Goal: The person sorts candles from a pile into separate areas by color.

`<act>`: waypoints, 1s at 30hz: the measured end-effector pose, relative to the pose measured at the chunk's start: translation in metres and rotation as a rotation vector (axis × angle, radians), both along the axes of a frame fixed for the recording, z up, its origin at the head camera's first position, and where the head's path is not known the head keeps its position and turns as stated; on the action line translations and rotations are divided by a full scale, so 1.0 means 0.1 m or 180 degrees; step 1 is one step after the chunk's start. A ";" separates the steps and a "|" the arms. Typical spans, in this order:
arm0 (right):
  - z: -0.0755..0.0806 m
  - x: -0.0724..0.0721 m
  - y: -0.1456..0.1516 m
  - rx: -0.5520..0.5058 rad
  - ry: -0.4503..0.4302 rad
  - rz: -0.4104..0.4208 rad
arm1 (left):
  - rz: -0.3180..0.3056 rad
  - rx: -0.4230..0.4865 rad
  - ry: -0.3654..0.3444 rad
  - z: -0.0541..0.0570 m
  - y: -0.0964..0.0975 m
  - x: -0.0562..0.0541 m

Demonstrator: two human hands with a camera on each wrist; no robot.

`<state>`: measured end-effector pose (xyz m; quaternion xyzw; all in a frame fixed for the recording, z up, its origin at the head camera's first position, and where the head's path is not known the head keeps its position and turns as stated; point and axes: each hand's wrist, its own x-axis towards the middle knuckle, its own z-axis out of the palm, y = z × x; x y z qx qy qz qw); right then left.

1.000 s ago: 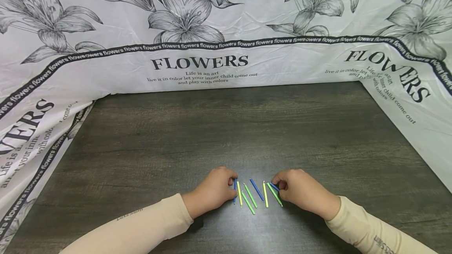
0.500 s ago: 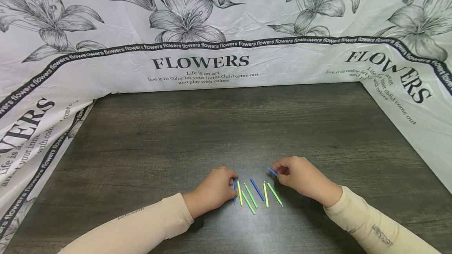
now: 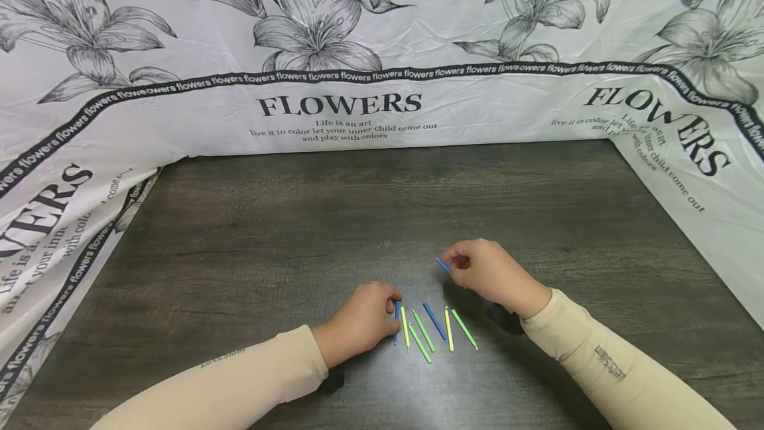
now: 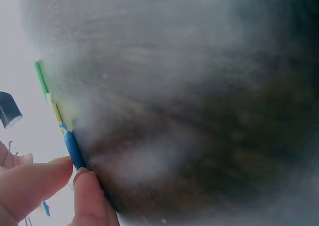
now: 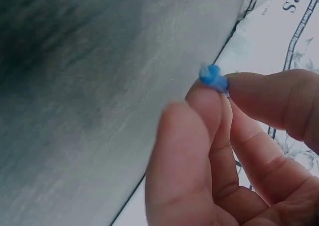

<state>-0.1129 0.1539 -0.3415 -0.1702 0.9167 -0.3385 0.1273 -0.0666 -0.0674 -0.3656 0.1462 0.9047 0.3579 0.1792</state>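
In the head view my left hand (image 3: 367, 317) rests at the left end of a loose row of thin candles, pinching a blue candle (image 3: 396, 319); the left wrist view shows thumb and finger at one end of that blue candle (image 4: 73, 147). Beyond the row, my right hand (image 3: 492, 274) is raised off the table and pinches another blue candle (image 3: 443, 265). Only its tip (image 5: 213, 76) shows in the right wrist view. Between and below the hands lie yellow candles (image 3: 449, 329), green candles (image 3: 464, 329) and one more blue candle (image 3: 434, 321).
The dark wood-grain table (image 3: 334, 217) stretches out past both hands. A white flower-printed cloth (image 3: 477, 111) stands along its back and both sides.
My right hand has lifted the blue candle from the right end of the row and carried it away from me and to the left. My left hand has stayed at its place.
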 end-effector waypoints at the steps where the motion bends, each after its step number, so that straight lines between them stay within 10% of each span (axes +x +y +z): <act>1: 0.00 -0.02 -0.01 -0.0013 -0.0015 -0.0008 | 0.0011 -0.0001 0.0003 0.00 0.00 0.00; 30: 0.05 -0.51 -0.19 -0.0069 -0.0154 -0.0102 | 0.0201 0.0164 -0.0138 -0.01 0.01 0.01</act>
